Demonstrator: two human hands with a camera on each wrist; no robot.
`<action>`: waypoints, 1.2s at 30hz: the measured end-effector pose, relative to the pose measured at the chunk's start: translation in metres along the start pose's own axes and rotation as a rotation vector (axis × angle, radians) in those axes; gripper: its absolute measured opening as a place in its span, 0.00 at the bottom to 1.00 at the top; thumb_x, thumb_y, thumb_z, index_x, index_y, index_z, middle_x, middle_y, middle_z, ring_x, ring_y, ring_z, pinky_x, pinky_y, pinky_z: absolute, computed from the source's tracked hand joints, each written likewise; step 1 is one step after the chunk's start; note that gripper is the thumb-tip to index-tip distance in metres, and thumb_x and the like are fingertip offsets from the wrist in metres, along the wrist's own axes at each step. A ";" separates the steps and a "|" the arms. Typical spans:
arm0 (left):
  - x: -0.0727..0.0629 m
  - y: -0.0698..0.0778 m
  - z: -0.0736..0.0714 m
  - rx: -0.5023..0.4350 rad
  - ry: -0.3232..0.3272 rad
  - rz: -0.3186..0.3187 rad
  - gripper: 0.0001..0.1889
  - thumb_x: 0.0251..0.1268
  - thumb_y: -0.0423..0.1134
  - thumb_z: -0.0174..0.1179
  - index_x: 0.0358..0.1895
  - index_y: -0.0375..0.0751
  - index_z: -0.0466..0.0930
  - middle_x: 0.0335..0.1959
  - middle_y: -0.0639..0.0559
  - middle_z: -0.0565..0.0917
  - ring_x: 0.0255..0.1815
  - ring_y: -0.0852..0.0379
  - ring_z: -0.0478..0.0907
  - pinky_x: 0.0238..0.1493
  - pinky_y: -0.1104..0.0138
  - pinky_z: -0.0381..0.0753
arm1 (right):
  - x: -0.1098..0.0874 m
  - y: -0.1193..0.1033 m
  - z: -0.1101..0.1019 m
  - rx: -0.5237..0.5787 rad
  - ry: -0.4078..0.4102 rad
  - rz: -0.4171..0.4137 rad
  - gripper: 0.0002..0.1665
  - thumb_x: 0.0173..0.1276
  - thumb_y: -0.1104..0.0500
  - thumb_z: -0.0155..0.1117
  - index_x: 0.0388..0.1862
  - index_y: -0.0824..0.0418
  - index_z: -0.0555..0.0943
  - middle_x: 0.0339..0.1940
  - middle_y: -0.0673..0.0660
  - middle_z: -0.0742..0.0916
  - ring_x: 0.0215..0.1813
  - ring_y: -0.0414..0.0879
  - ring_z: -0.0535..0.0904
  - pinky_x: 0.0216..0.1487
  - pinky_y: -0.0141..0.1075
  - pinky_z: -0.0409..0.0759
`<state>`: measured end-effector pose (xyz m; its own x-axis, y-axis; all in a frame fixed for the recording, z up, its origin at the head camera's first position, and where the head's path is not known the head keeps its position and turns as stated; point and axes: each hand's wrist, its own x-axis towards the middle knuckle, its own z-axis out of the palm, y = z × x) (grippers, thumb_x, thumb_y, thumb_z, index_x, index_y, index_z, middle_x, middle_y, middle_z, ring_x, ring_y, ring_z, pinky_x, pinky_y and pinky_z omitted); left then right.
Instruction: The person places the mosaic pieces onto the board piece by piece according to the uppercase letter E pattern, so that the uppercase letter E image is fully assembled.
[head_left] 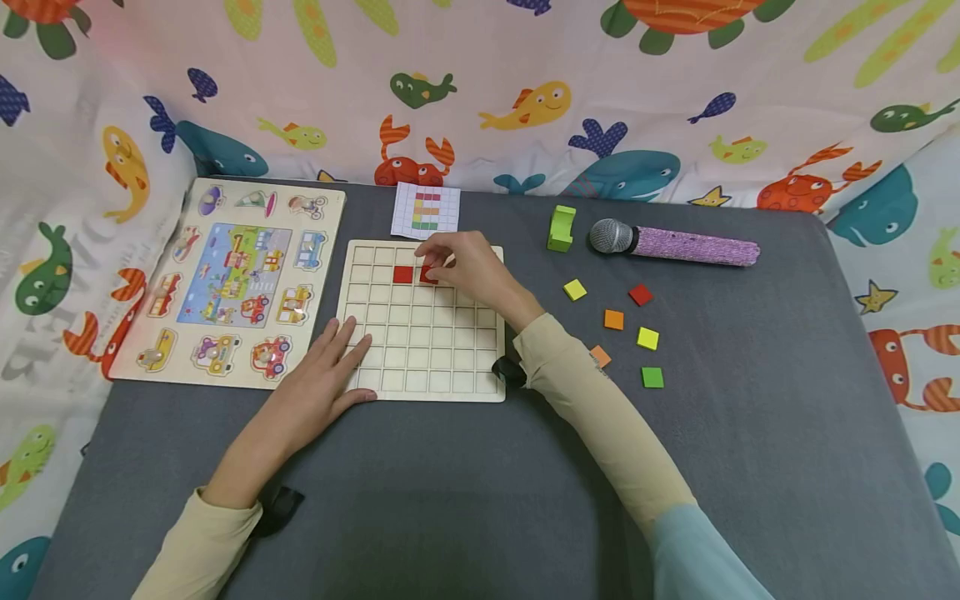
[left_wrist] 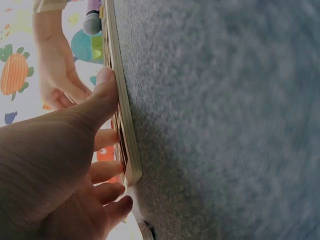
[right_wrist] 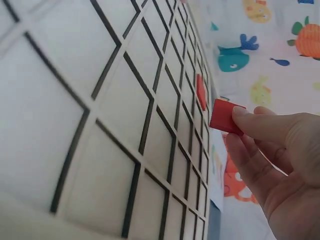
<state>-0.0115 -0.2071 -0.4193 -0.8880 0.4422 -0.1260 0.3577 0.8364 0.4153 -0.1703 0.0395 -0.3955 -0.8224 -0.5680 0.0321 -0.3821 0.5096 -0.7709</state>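
Observation:
A wooden grid board [head_left: 420, 337] lies on the grey table, one red square tile [head_left: 402, 274] sitting in a cell of an upper row. Between thumb and fingers, my right hand [head_left: 476, 267] pinches a second red square tile [right_wrist: 226, 116]; in the right wrist view it is raised off the grid, beside the other red tile. My left hand [head_left: 318, 375] rests on the board's lower left edge with its fingers spread. Seen from the left wrist, the thumb [left_wrist: 105, 85] lies along the near edge.
Several loose square tiles, among them a green one [head_left: 652, 377], lie right of the board. Behind them are a green block [head_left: 560, 228] and a purple microphone [head_left: 693, 246]. A colored pattern card [head_left: 447, 223] lies beyond the board, and a picture puzzle [head_left: 168, 321] on the left.

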 end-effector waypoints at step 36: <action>0.000 0.000 0.001 -0.044 0.005 0.015 0.40 0.66 0.51 0.63 0.75 0.35 0.59 0.78 0.35 0.49 0.79 0.37 0.41 0.73 0.43 0.51 | -0.005 0.008 -0.012 -0.086 -0.102 0.030 0.15 0.70 0.62 0.64 0.55 0.62 0.83 0.46 0.54 0.87 0.47 0.45 0.80 0.48 0.36 0.79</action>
<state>-0.0109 -0.2070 -0.4206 -0.8842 0.4529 -0.1145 0.3581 0.8144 0.4566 -0.1741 0.0539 -0.3945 -0.7886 -0.6122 -0.0581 -0.3962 0.5781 -0.7133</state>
